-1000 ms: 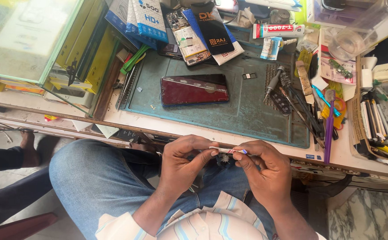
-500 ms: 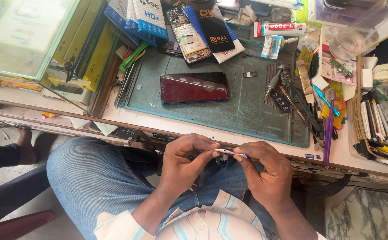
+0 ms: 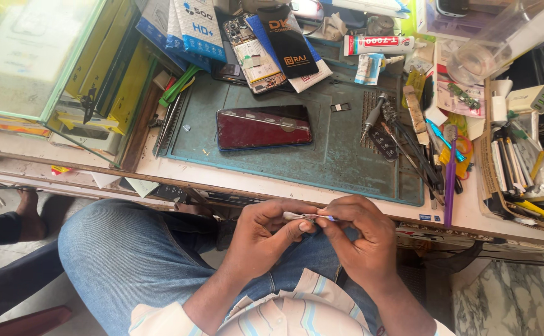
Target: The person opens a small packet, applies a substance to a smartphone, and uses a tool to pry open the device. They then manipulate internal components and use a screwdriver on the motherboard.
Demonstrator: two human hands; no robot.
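You see a dark red phone (image 3: 264, 126) on a blue-green mat (image 3: 322, 162), a purple toothbrush (image 3: 450, 174), blue jeans (image 3: 129, 255), and a striped shirt (image 3: 297, 311).

A single head-worn camera looks steeply down from just above the person's chest, close over the left hand (image 3: 266, 233) and right hand (image 3: 362, 239), which meet low in the picture's centre above the lap. Beyond the grip, farther from the body, the surface (image 3: 178, 171) with its blue-green mat (image 3: 322, 155) fills the upper half. The view tilts slightly, so the surface's near edge slopes down toward the right hand's side.
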